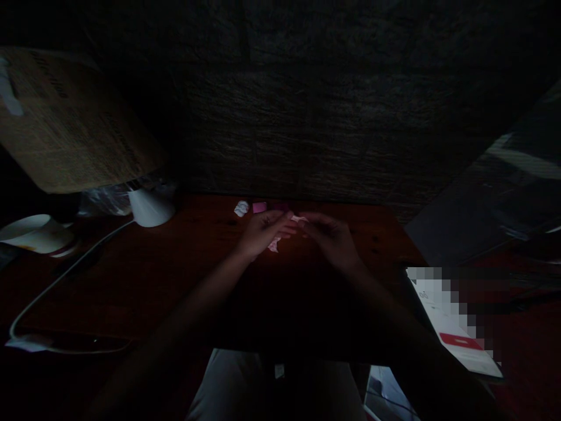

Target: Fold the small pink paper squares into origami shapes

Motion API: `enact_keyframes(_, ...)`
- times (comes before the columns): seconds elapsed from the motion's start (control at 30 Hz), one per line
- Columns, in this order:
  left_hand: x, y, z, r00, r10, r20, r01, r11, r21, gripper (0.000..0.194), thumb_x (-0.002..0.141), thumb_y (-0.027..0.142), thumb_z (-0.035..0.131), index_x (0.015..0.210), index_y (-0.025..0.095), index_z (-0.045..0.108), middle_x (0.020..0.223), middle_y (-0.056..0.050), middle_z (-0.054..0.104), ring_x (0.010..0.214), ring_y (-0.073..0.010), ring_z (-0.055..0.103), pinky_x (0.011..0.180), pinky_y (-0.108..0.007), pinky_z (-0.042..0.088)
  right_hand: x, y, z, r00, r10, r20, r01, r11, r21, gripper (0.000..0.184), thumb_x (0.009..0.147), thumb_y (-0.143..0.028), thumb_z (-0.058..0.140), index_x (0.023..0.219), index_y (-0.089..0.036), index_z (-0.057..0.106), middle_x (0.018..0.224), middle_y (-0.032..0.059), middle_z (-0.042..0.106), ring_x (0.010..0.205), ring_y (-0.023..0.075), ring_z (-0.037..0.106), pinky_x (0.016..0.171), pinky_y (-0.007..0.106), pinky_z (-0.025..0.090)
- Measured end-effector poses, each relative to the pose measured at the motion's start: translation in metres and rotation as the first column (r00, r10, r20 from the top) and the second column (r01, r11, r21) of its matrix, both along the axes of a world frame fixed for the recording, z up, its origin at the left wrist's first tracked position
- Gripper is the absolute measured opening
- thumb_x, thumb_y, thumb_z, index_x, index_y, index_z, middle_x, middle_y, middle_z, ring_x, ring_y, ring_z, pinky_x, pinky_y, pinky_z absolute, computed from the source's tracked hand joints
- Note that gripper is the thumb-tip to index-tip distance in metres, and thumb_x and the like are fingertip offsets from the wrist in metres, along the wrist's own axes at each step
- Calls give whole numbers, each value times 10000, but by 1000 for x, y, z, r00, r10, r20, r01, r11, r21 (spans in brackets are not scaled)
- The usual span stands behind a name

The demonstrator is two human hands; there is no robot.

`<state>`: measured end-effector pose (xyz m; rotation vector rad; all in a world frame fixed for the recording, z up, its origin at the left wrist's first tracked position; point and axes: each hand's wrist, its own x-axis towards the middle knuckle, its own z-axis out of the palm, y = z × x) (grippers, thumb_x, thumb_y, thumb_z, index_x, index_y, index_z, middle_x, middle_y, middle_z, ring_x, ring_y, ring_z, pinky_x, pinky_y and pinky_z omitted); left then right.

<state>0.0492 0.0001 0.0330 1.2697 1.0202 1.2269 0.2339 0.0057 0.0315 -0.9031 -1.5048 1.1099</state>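
1. Lying on the wooden table (175, 263), a crumpled pink scrap (274, 245) sits just beside the left hand (259, 234), within easy reach.
2. The left hand and right hand (335, 238) meet at the fingertips, both seeming to pinch a pale pink piece (299, 218), likely because it is small and light.
3. Beyond them, a pink block (259, 207) and white crumpled ball (241, 208) rest near the wall (280, 134), perhaps for elbow room.

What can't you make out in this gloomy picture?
All in the head view:
- Pale pink piece: partly hidden by fingers of the left hand and right hand; grip unclear in shadow.
- Lit screen: partly covered by pixel blocks.
- Brown printed paper: cut off by the left edge.
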Motion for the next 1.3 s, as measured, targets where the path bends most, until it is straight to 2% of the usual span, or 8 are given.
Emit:
enact_keyframes(0.13, 2, -1, 3, 996, 17, 93, -4, 991, -135, 412, 765, 512, 847, 939, 145, 775, 958, -127, 821, 864, -204, 791, 780, -290, 639, -1, 0, -2, 1000, 3, 9, -3, 1000, -3, 292, 781, -441, 803, 1004, -254, 816, 1031, 47, 820, 914, 228, 750, 875, 404, 593)
enact_keyframes(0.27, 2, -2, 5, 990, 41, 135, -16, 984, -177, 373, 722, 442, 895, 929, 152, 786, 931, -111, 823, 865, -205, 794, 790, -289, 642, 0, 0, -2, 1000, -2, 20, 3, 1000, -8, 316, 771, -427, 808, 1033, -250, 812, 1040, 52, 820, 951, 241, 759, 886, 408, 597)
enact_keyframes(0.47, 2, 0, 3, 988, 48, 144, -20, 982, -186, 307, 754, 402, 871, 912, 155, 782, 892, -91, 817, 849, -179, 782, 792, -273, 626, -3, -3, -2, 1000, -6, 28, 7, 999, -38, 350, 735, -496, 838, 973, -239, 828, 983, 57, 819, 920, 249, 759, 883, 418, 601)
enact_keyframes(0.63, 0, -1, 6, 985, 92, 143, -69, 985, -157, 310, 737, 394, 865, 894, 143, 772, 802, -60, 778, 740, -136, 730, 653, -213, 572, -5, -5, 1, 994, 56, -96, -77, 969, -235, 485, 663, -638, 853, 896, -214, 830, 965, 79, 812, 894, 256, 767, 842, 402, 615)
enact_keyframes(0.8, 1, -5, 10, 988, 55, 141, -36, 991, -131, 319, 698, 383, 881, 874, 136, 785, 765, -43, 738, 643, -99, 651, 558, -185, 480, -6, -8, 3, 968, 143, -206, -213, 902, -376, 465, 645, -571, 901, 950, -228, 830, 1034, 96, 813, 978, 246, 759, 914, 399, 599)
enact_keyframes(1.0, 2, -5, 7, 994, 33, 102, -20, 992, -121, 395, 687, 371, 896, 980, 125, 798, 651, -15, 682, 458, -57, 495, 406, -177, 324, -8, -8, -4, 966, 183, -182, -237, 907, -347, 406, 687, -552, 884, 950, -248, 828, 998, 61, 810, 930, 209, 745, 906, 395, 596)
enact_keyframes(1.17, 0, -2, 4, 994, 52, 98, -44, 995, -85, 371, 674, 364, 908, 956, 144, 810, 772, -52, 746, 510, -61, 537, 447, -180, 370, -10, -7, -7, 971, 187, -148, -226, 921, -318, 445, 682, -578, 874, 950, -226, 827, 901, 40, 796, 831, 171, 724, 829, 348, 601)
enact_keyframes(1.3, 1, -2, 3, 992, 71, 103, -63, 995, -74, 339, 721, 371, 878, 960, 141, 804, 917, -86, 786, 564, -73, 593, 486, -184, 418, -12, -8, -6, 968, 205, -148, -243, 917, -317, 464, 705, -595, 854, 984, -225, 823, 944, 51, 798, 872, 180, 729, 853, 354, 600)
